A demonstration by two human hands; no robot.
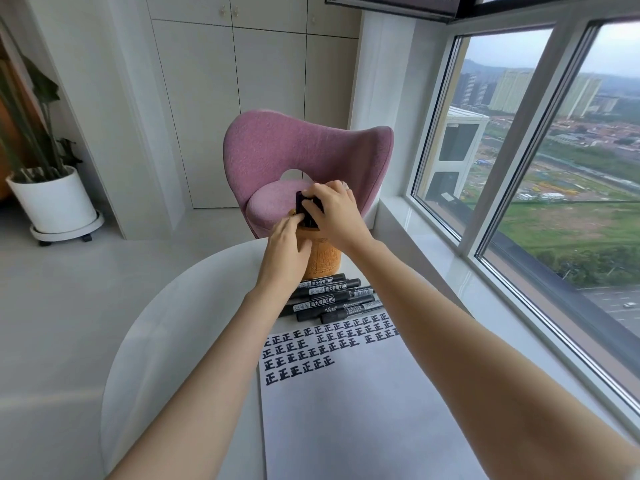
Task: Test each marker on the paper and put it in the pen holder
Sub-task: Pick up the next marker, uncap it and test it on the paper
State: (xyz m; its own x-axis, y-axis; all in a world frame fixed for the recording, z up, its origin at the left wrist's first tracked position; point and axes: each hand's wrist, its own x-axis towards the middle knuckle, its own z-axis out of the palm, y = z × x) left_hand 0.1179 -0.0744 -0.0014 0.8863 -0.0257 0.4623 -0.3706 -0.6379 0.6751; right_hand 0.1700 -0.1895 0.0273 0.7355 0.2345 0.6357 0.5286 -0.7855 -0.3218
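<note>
Paper (346, 427): 正 rows; loose markers (332, 299): 超大容量700; left hand (285, 245) grips pen holder (323, 259); right hand (332, 213) pinches marker (304, 209).

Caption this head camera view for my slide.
Right hand grips black markers at the pen holder, left hand touching it; spare markers lie by the paper.

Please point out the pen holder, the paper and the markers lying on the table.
pen holder (323, 259): head view, its carved front wall.
paper (346, 427): head view, its blank lower part.
lying markers (327, 299): head view, one labelled barrel.
</note>
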